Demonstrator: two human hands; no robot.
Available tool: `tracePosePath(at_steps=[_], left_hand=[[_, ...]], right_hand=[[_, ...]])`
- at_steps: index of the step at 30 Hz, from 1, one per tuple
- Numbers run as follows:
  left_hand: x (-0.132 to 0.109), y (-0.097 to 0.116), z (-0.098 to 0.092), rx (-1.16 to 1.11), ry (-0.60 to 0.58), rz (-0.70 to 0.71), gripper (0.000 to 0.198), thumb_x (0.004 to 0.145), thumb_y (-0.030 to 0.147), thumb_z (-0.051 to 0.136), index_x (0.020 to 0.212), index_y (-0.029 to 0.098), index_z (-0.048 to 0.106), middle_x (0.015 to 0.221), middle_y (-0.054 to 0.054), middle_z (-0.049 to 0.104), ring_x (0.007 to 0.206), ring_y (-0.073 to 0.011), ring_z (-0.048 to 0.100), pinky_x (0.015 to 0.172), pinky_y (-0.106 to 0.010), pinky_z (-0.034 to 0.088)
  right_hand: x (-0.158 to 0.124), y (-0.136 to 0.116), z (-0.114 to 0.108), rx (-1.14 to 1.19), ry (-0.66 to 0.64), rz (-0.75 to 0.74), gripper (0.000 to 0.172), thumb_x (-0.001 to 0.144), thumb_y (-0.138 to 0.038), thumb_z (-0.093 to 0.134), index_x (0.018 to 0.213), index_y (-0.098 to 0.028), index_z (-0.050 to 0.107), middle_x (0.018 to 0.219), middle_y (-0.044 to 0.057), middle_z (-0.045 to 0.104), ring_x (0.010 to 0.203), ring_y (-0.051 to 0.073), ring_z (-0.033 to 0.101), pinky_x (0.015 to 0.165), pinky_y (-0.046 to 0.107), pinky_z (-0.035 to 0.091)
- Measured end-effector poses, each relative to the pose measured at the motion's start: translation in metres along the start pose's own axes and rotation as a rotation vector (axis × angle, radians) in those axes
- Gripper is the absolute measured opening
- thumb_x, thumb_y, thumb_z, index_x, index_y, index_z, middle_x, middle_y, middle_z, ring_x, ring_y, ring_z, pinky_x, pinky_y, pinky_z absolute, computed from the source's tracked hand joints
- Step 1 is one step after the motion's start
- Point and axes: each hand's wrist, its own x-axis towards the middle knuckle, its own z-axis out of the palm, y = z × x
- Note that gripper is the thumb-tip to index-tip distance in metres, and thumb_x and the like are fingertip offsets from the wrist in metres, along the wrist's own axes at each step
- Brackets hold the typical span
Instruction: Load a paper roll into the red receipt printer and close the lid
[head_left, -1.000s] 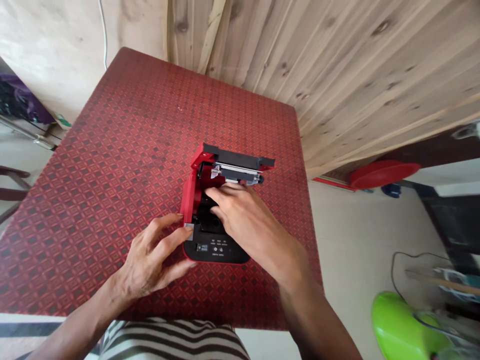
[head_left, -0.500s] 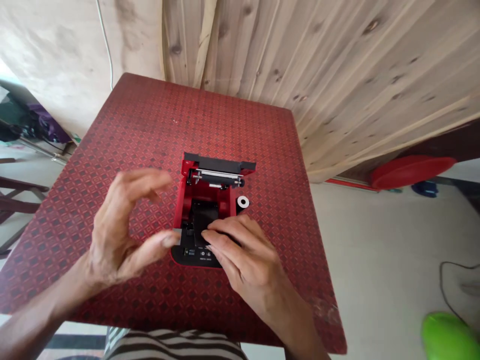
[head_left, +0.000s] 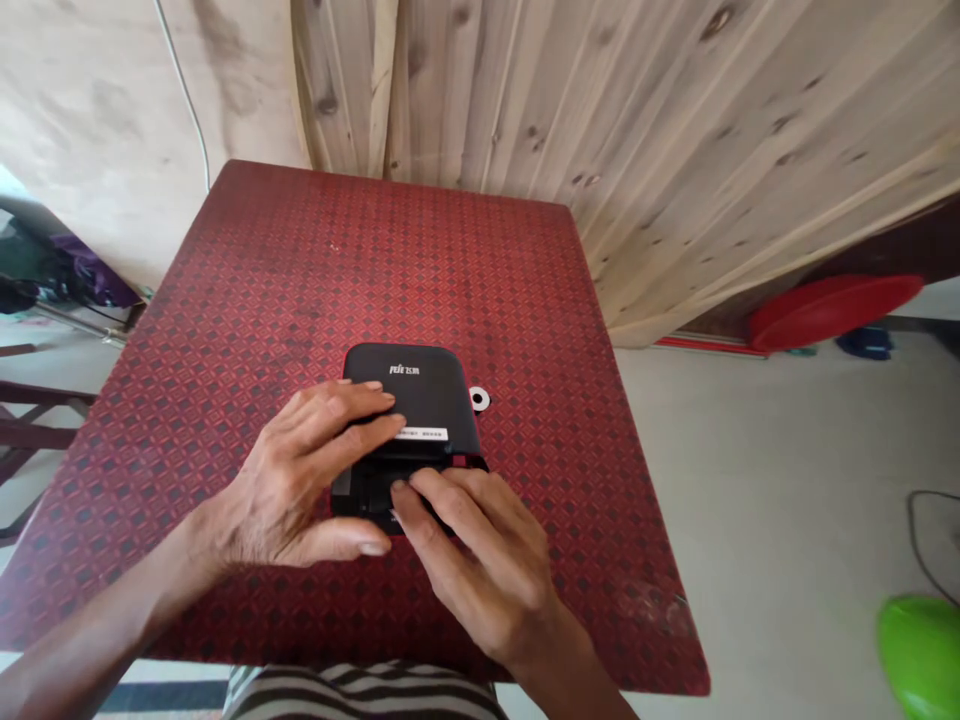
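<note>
A small black and red printer (head_left: 411, 400) sits on the red patterned table (head_left: 300, 250), its black lid lowered over the body. My left hand (head_left: 307, 480) lies over the lid's left side, fingers apart on top and thumb at the front edge. My right hand (head_left: 480, 550) is at the printer's front, its fingertips bent together on a dark piece there, partly hidden by the fingers. A small white-ended roll (head_left: 479, 399) lies against the printer's right side.
Wooden planks (head_left: 525, 100) rise behind the table. On the floor to the right are a red round object (head_left: 832, 308) and a green one (head_left: 919, 650). Dark chair parts (head_left: 45, 415) stand at the left.
The printer's lid has swung down from upright and covers the red compartment. My left hand has moved right onto the lid. My right hand stays at the front, slightly lower.
</note>
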Motion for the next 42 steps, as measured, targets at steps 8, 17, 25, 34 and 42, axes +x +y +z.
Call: tracePosePath(at_steps=[8, 17, 25, 34, 42], left_hand=[[-0.014, -0.004, 0.012, 0.103, 0.009, 0.118, 0.099, 0.085, 0.086, 0.062, 0.152, 0.014, 0.053, 0.142, -0.022, 0.068, 0.138, -0.0371, 0.064, 0.116, -0.055, 0.054], [-0.011, -0.004, 0.010, 0.215, -0.050, 0.169, 0.097, 0.084, 0.086, 0.062, 0.145, 0.011, 0.056, 0.141, -0.023, 0.067, 0.137, -0.0374, 0.063, 0.115, -0.054, 0.053], [-0.040, 0.010, 0.007, 0.086, 0.179, -0.041, 0.071, 0.097, 0.068, 0.060, 0.144, 0.015, 0.059, 0.144, -0.022, 0.058, 0.136, -0.0358, 0.060, 0.110, -0.052, 0.057], [-0.074, 0.015, 0.044, 0.144, 0.323, -0.083, 0.035, 0.099, 0.039, 0.071, 0.124, 0.014, 0.066, 0.127, -0.018, 0.066, 0.119, -0.0291, 0.069, 0.095, -0.042, 0.061], [-0.069, 0.015, 0.045, 0.166, 0.342, -0.100, 0.034, 0.102, 0.041, 0.066, 0.123, 0.014, 0.065, 0.124, -0.018, 0.067, 0.115, -0.0264, 0.070, 0.090, -0.039, 0.063]], right_hand=[[-0.002, 0.001, 0.004, 0.018, 0.049, 0.010, 0.022, 0.099, -0.007, 0.062, 0.116, -0.016, 0.072, 0.098, 0.010, 0.079, 0.084, 0.020, 0.071, 0.074, 0.035, 0.059], [-0.001, 0.003, 0.004, -0.021, 0.073, 0.005, 0.020, 0.095, -0.011, 0.072, 0.114, -0.015, 0.070, 0.095, 0.010, 0.078, 0.082, 0.021, 0.070, 0.073, 0.035, 0.059], [-0.035, 0.014, 0.001, 0.000, 0.232, 0.228, 0.031, 0.092, -0.010, 0.075, 0.121, -0.019, 0.071, 0.100, 0.009, 0.077, 0.087, 0.022, 0.072, 0.080, 0.035, 0.059], [-0.055, 0.032, 0.047, 0.268, 0.235, 0.524, 0.024, 0.104, -0.009, 0.052, 0.089, -0.024, 0.061, 0.078, -0.001, 0.067, 0.069, 0.013, 0.064, 0.060, 0.026, 0.046], [-0.055, 0.034, 0.047, 0.286, 0.249, 0.508, 0.025, 0.102, -0.004, 0.054, 0.088, -0.024, 0.059, 0.080, -0.001, 0.068, 0.071, 0.013, 0.065, 0.059, 0.026, 0.043]])
